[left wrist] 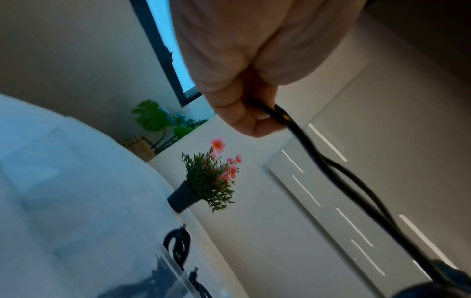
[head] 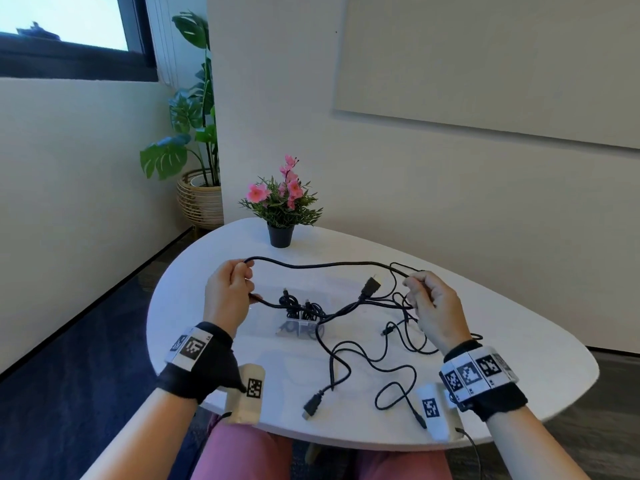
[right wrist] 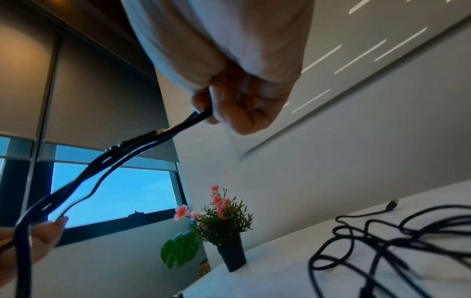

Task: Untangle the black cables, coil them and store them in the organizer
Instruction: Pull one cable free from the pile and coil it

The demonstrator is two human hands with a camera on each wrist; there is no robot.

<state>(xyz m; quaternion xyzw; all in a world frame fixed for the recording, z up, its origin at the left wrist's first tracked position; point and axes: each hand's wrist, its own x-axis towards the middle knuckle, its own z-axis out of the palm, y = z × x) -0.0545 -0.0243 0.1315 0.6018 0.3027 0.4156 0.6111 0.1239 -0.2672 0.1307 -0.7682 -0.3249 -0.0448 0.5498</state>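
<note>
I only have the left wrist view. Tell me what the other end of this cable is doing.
Observer: The right hand grips the same thick black cable, stretched above the white table between both hands.
Operator: Report what is left on the table.
Observer: Thinner black cables lie tangled in loose loops near the right hand, with an HDMI-style plug at the near edge.
Operator: Say whether the organizer holds anything.
Observer: The clear organizer sits between the hands and already holds coiled black cables.
Operator: Confirm my grip.
Observer: The left hand holds two strands of the cable.
</note>
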